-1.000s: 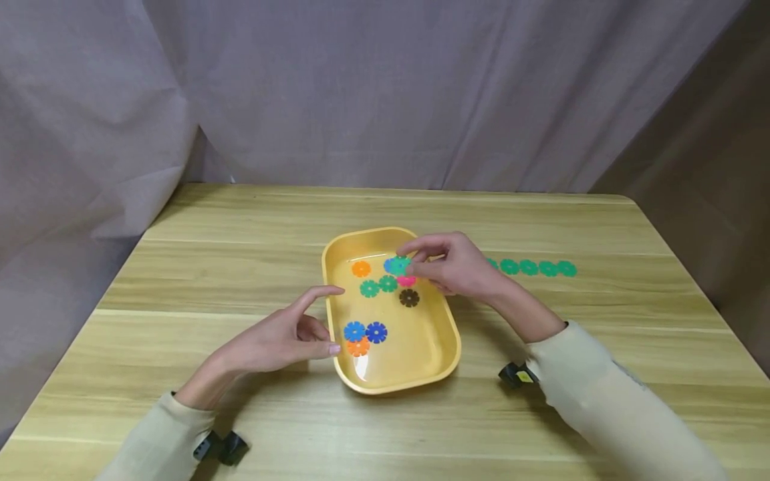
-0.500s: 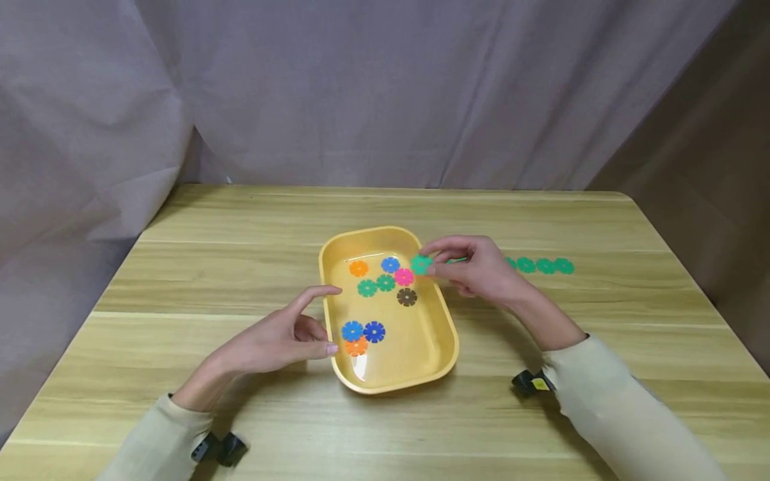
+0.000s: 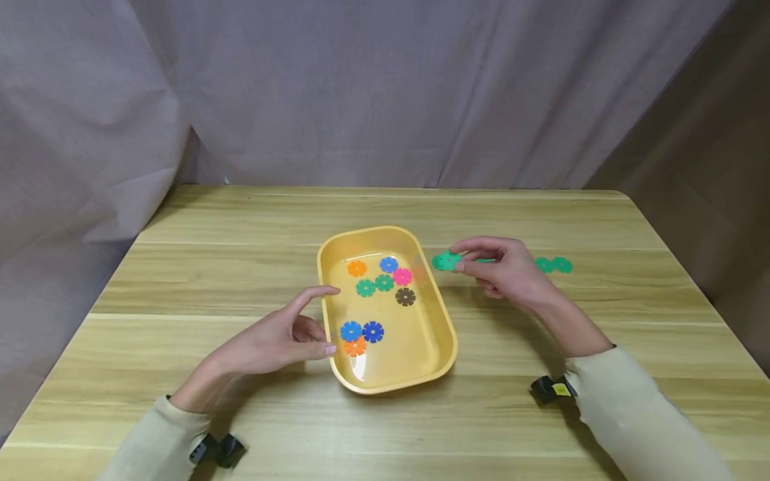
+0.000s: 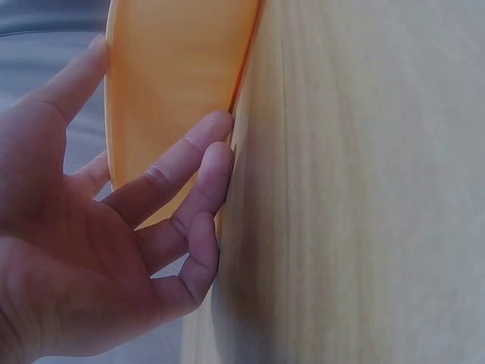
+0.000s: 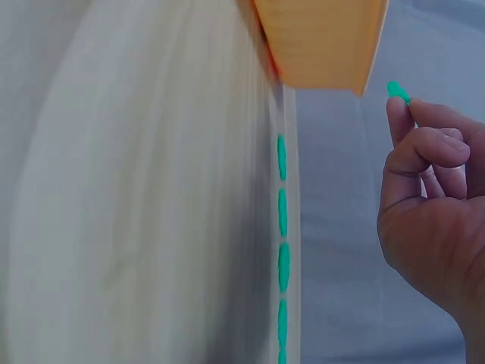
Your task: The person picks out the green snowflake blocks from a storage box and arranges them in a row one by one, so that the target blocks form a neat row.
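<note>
My right hand [image 3: 511, 270] pinches a green notched plastic disc [image 3: 446, 260] between thumb and fingertips, just outside the tray's far right side. In the right wrist view this green disc [image 5: 397, 92] is held up off the table. Below that hand lies a row of green discs [image 3: 553, 265], partly hidden by it. My left hand [image 3: 271, 331] holds the left wall of the yellow tray [image 3: 448, 327], thumb and index finger at the rim; its other fingers [image 4: 208, 182] rest against the outer wall. In the tray lie orange [image 3: 357, 268], blue [image 3: 373, 332], pink, brown and green discs.
The tray stands mid-table on the wooden table [image 3: 240, 220]. A grey curtain [image 3: 337, 93] hangs behind the table's far edge. A small black camera [image 3: 544, 389] is worn at the right wrist and another [image 3: 219, 449] at the left.
My right hand has carried the green disc rightward, from above the tray's inside to outside its right rim. It covers more of the green row. My left hand stays at the tray.
</note>
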Tool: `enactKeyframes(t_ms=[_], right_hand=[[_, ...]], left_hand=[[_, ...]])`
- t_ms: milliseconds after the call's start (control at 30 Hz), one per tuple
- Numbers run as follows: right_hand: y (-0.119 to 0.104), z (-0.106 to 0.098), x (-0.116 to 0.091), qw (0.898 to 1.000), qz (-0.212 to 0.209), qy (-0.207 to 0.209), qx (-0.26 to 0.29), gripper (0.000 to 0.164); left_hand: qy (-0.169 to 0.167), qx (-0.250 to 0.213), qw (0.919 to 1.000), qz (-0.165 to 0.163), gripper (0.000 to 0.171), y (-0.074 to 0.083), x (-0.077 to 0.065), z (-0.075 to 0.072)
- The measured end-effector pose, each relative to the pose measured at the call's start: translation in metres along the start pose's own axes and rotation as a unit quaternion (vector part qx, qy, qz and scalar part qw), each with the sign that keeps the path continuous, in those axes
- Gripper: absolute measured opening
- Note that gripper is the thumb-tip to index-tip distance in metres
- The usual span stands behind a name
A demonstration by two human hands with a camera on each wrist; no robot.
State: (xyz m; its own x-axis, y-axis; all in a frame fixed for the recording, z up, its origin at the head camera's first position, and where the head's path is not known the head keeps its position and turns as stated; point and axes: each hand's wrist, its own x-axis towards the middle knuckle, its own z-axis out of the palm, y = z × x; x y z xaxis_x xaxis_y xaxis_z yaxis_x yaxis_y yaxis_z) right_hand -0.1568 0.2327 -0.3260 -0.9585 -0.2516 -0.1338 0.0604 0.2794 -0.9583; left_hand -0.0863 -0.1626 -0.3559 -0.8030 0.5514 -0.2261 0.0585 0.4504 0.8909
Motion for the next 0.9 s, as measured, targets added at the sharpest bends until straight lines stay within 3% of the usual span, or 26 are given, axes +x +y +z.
enactKeyframes(t_ms=[900], right_hand=[[0.038,-0.075,-0.021,0.995,0.0,0.056,0.085,0.024]], left_hand=[[-0.005,0.013,0.9998,0.013,0.085,0.001,-0.002,0.0]])
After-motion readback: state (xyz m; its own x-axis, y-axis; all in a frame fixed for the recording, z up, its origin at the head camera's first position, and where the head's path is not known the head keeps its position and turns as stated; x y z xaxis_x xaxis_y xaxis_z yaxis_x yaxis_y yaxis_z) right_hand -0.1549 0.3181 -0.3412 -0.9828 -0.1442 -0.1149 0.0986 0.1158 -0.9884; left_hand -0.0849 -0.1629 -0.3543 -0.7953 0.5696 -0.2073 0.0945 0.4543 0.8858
